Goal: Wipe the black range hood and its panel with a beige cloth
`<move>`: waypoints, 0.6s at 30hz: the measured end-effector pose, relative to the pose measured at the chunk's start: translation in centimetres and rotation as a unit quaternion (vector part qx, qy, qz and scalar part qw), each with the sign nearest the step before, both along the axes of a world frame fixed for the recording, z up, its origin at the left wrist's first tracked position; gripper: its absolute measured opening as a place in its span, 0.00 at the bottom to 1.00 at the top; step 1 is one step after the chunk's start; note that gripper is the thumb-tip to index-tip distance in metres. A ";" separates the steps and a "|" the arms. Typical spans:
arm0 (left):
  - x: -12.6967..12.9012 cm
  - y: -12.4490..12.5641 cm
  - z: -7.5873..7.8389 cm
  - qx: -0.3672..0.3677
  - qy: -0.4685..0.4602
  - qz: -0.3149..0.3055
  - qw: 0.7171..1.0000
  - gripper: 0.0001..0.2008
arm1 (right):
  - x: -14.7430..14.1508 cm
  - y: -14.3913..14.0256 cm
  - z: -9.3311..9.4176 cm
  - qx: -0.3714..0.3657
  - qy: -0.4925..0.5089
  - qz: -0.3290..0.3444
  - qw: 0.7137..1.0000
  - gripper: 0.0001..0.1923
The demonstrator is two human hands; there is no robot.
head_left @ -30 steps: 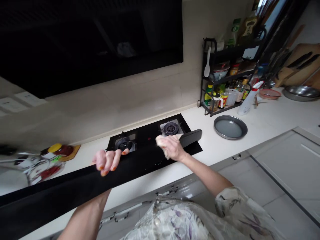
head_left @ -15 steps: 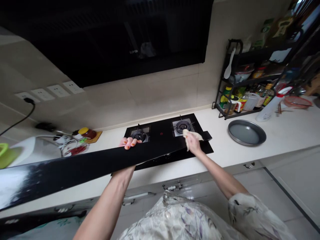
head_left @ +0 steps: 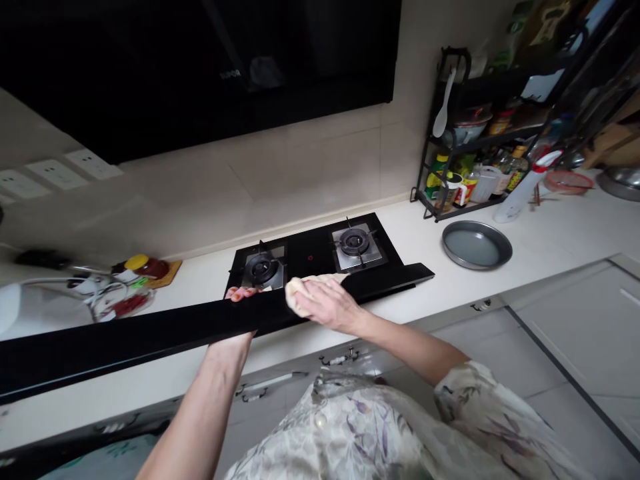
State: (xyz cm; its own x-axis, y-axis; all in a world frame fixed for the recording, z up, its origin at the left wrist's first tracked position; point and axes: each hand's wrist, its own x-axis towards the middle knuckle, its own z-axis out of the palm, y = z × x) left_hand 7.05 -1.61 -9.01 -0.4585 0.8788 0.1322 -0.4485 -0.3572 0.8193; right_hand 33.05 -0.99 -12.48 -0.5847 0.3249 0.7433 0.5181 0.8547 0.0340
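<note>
Cloth (head_left: 295, 300) is sitting bunched in the right hand (head_left: 327, 303), fingers pressing together over it, against a black panel (head_left: 150, 339) spanning the front of the cooktop (head_left: 310, 245). The left hand (head_left: 242, 293) is gripping the panel from beneath, fingers curling over its far edge, with a round pan (head_left: 477, 247) resting at right.

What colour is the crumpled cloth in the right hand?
Cream; the crumpled cloth shows best in the head view.

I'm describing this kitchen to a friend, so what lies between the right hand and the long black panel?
In the head view, a pale, bunched cloth lies between the right hand and the long black panel.
</note>
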 end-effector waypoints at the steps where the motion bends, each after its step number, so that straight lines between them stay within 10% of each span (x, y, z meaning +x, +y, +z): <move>1: -0.3 0.0 -0.3 -0.009 0.010 0.002 1.000 0.23 | 1.6 0.7 -1.6 -0.016 0.008 -0.009 1.000 0.16; 6: -2.7 0.6 -1.3 -0.054 0.003 0.008 0.999 0.20 | 12.9 4.2 -10.1 -0.152 0.027 -0.129 0.980 0.20; 9: -3.6 1.0 -1.7 -0.070 -0.041 0.020 0.997 0.19 | 20.3 5.5 -13.2 -0.306 0.002 -0.282 0.909 0.25; 13: -2.9 1.5 -0.8 -0.082 -0.073 0.001 0.994 0.20 | 26.2 6.4 -13.9 -0.371 0.010 -0.385 0.845 0.26; 18: -0.4 1.5 2.1 -0.126 -0.094 0.004 0.988 0.20 | 25.5 7.6 -12.9 -0.362 0.011 -0.347 0.865 0.29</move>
State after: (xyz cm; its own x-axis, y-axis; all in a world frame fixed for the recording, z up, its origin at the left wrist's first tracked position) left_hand 6.68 -0.07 -6.86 -0.4622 0.8689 -0.1772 -0.5982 -0.1580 0.7856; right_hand 58.57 6.61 -25.34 -0.0513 0.9769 0.2074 0.9085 0.1319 -0.3966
